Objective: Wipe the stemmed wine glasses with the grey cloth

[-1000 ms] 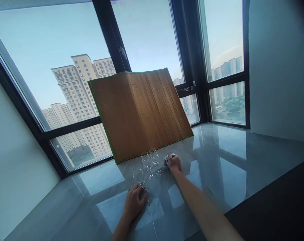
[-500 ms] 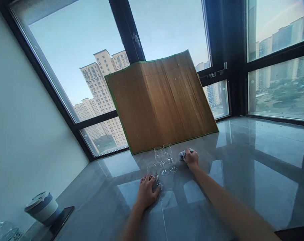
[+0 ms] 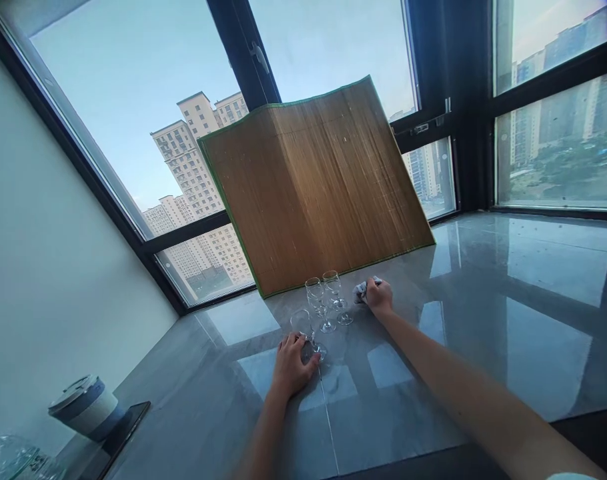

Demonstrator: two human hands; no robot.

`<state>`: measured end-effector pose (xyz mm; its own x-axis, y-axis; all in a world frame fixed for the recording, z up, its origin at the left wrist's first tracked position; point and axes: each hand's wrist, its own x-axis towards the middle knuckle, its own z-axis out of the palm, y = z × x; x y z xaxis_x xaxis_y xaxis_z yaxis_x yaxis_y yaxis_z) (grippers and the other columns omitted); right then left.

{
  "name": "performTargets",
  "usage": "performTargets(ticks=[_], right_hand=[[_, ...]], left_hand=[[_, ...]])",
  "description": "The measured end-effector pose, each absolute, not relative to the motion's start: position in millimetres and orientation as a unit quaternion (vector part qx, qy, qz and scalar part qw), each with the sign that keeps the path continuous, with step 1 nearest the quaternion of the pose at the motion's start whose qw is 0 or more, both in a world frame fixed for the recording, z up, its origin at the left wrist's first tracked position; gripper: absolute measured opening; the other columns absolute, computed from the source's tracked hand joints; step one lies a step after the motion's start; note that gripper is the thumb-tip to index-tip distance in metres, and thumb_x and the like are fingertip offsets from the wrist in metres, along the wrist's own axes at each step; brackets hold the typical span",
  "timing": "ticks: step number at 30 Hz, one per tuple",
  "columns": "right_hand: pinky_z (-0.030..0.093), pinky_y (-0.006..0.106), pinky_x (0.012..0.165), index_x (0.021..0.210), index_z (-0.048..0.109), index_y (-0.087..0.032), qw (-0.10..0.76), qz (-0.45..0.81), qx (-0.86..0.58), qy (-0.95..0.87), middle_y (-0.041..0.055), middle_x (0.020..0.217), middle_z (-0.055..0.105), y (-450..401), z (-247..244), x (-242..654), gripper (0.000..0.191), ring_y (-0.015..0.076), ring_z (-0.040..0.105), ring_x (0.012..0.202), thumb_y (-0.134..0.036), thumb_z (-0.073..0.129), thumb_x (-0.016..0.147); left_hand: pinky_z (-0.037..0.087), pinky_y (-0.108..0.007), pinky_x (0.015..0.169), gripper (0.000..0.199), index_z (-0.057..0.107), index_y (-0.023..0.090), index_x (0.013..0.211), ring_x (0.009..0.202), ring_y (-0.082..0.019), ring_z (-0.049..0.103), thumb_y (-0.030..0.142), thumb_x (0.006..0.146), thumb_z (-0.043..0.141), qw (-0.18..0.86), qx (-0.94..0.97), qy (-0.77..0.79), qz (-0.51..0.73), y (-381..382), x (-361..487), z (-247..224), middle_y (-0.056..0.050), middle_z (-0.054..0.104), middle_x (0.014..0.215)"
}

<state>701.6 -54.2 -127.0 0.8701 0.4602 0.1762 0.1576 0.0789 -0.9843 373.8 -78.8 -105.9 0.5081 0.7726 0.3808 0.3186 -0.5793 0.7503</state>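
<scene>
Three clear stemmed glasses stand upright close together on the grey tiled surface. The nearest glass [image 3: 301,323] is at my left hand [image 3: 292,367], whose fingers and thumb curl around its lower part. Just behind it are the other two, a left glass [image 3: 314,293] and a right glass [image 3: 332,285], with no hand on them. To their right, my right hand [image 3: 379,296] is closed in a fist around a crumpled grey-white cloth [image 3: 362,291], resting low over the surface.
A brown bamboo mat [image 3: 323,193] with green edging leans on the window behind the glasses. At the lower left, a lidded cup [image 3: 87,408] stands by a dark flat phone-like object [image 3: 126,437], near a clear plastic bottle [image 3: 18,459]. The grey surface [image 3: 398,427] has a front edge.
The view has shifted slightly, so the mat, glasses and both hands sit higher in the picture. Both hands keep nearly the same place beside the glasses, and the right still grips the cloth.
</scene>
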Motion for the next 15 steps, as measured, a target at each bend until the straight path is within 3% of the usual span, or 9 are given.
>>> performTargets(ticks=[5,15], right_hand=[[0.03,0.03,0.053,0.053,0.051,-0.024,0.685,0.08,-0.691,-0.216,0.0072,0.056,0.062,-55.0,-123.3,699.1,0.028,0.0199,0.053,0.055,-0.035,0.045,0.078],[0.027,0.029,0.052,0.055,0.054,-0.024,0.671,0.069,-0.703,-0.227,0.0093,0.061,0.067,-51.6,-120.5,696.8,0.031,0.0193,0.053,0.055,-0.039,0.043,0.08]], left_hand=[[0.032,-0.044,0.107,0.019,0.073,0.027,0.091,0.11,-0.033,0.05,0.038,0.075,0.077,0.274,0.828,0.336,0.355,-77.2,371.9,-106.7,-0.009,0.061,0.107],[0.04,-0.038,0.097,0.007,0.076,0.029,0.078,0.096,-0.03,0.052,0.03,0.072,0.081,0.353,0.807,0.307,0.36,-76.0,371.1,-106.8,-0.008,0.062,0.092]])
